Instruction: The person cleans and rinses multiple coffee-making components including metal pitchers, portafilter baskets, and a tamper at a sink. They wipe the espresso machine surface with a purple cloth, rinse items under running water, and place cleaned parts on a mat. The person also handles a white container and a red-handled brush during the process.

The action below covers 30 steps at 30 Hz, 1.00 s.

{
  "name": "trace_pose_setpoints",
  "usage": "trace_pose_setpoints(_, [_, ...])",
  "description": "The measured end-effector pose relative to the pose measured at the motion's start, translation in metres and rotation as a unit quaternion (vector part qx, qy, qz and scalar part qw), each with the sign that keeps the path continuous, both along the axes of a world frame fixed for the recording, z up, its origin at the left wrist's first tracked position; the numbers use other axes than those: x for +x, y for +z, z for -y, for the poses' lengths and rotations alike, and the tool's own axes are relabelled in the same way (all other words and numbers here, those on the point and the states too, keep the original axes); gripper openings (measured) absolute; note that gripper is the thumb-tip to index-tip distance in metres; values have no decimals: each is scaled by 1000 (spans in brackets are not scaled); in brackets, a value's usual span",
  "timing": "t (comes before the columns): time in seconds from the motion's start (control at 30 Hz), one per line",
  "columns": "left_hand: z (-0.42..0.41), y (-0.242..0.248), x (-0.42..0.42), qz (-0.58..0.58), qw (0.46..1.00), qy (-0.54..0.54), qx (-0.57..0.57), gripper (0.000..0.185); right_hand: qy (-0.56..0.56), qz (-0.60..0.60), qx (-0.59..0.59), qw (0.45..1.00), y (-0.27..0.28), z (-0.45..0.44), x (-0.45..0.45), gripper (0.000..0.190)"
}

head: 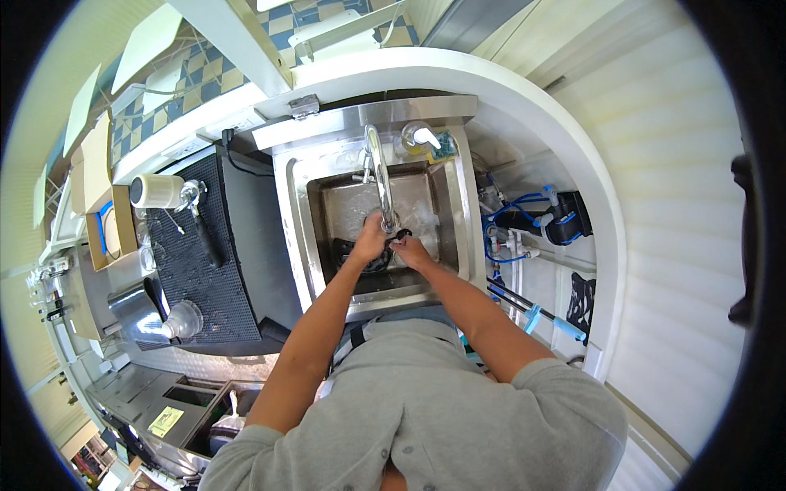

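Note:
Both my hands are inside a stainless steel sink [454, 236], below the curved metal faucet [382, 178]. My left hand [370, 238] is under the spout, partly hidden by it, beside a small dark object [402, 234]. My right hand [410, 250] has its fingers curled on that dark piece, whose kind I cannot tell. A black item [376, 264] lies in the basin beneath my hands, partly covered by my left hand and wrist. Whether my left hand grips anything is unclear. Wet patches and glare show on the basin floor.
A soap pump bottle [417, 138] and a green and yellow sponge [443, 147] stand at the sink's back right. On the left, a black rubber mat [212, 294] holds a portafilter [206, 233], a cream-coloured container [156, 191] and a clear plastic cup [184, 320]. Blue tubing [491, 245] runs at right.

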State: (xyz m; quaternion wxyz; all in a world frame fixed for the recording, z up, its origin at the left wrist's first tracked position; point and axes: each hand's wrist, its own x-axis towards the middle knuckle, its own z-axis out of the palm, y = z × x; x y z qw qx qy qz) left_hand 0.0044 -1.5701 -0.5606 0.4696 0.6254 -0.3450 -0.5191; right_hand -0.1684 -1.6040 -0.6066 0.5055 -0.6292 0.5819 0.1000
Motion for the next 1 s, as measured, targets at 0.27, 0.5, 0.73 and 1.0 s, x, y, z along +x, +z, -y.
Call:
trace_pose_setpoints(0.27, [10,75,13,-165,966,183,76,26,-411,402,360,735,32,26,63,36])
trace_pose_setpoints(0.5, [-39,82,45,-114,951,263,117,21,-400,374,241,801,92,32,98,33])
trace_pose_setpoints(0.73, [21,91,51,257,949,179,-29,53,-431,462,359,687,117,19,70,33])
trace_pose_setpoints(1.0, [56,133,47,270,962,22,-29,59,-360,390,-91,842,159,34,64,58])
